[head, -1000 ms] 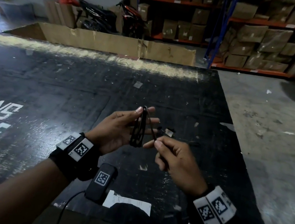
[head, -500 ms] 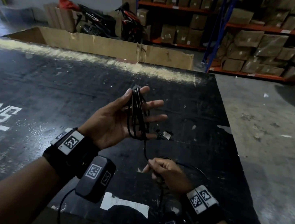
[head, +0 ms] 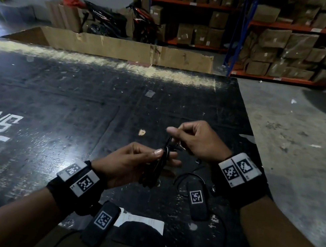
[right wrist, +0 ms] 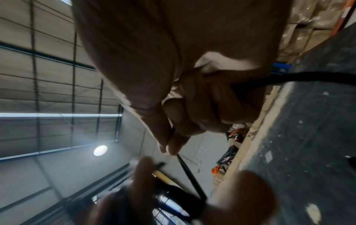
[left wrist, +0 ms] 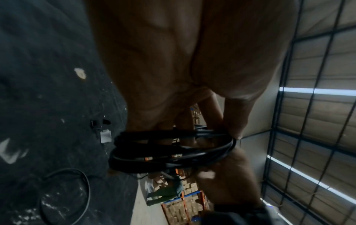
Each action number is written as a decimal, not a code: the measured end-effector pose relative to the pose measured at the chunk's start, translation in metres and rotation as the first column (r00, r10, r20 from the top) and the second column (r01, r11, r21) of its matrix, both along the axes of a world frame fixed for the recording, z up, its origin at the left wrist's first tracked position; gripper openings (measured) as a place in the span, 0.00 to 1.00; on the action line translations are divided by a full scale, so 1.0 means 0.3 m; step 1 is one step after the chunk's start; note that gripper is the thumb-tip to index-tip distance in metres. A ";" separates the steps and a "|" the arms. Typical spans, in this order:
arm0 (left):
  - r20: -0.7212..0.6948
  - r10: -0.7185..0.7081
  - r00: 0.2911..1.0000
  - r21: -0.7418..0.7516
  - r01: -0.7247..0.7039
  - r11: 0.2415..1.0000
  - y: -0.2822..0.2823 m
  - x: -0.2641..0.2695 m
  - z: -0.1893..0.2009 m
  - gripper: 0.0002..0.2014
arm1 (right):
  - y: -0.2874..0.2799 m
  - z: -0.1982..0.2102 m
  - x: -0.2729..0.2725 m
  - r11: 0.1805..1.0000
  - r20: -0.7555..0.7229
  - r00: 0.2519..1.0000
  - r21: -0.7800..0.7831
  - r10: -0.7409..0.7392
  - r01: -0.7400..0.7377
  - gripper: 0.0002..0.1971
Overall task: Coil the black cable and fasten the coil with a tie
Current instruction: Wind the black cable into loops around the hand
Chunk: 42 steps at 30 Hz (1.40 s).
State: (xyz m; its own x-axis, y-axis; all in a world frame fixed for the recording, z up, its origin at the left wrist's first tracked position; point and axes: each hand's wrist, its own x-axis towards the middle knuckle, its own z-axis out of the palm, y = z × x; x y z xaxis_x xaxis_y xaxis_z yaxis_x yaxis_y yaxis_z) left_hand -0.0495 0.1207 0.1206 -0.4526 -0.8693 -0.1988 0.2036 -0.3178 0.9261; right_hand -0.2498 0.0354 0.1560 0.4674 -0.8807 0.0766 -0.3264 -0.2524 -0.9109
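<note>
The left hand (head: 131,162) sits at the lower middle of the head view, its thumb and fingers (left wrist: 234,117) curled round a flat bundle of loops of the black cable (head: 157,167); the bundle stands on edge above the dark table (head: 56,98), its long axis running from the wrist end up toward the fingertips; in the left wrist view the loops (left wrist: 173,150) cross the frame side to side, pinched at their right end under the thumb.

The right hand (head: 199,142) is just above and to the right of the bundle, nearly touching it; its thumb and forefinger (right wrist: 173,146) pinch a single strand of the cable (right wrist: 190,178) that runs down from them into the coil at the bottom of the right wrist view; the other fingers are folded over a further length (right wrist: 300,77) that leaves toward the right edge of that frame.

A slack loop (head: 190,176) lies on the table below the right wrist, at the lower left of the left wrist view (left wrist: 63,196), so the winding looks unfinished; the free strand meets the bundle at its upper end, so the right hand is the one placed to lay the next turn along the long axis while the left only holds; no tie is clearly visible; the small pale object (left wrist: 105,136) by the bundle may be a plug, but that is uncertain.
</note>
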 end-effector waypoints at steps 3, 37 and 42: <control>0.056 0.070 0.996 -0.010 -0.069 0.998 -0.006 0.002 -0.010 0.23 | 0.038 0.036 0.003 0.999 0.024 1.000 -0.034 0.018 -0.017 0.19; -0.286 0.021 0.958 -0.003 -0.023 1.000 -0.005 -0.005 0.097 0.20 | -0.017 -0.251 -0.042 0.990 -0.022 1.000 0.142 0.001 0.002 0.16; -0.021 0.049 0.999 0.020 -0.048 0.999 0.047 -0.062 0.051 0.22 | -0.047 -0.090 -0.032 0.993 -0.195 0.975 0.073 0.104 -0.091 0.15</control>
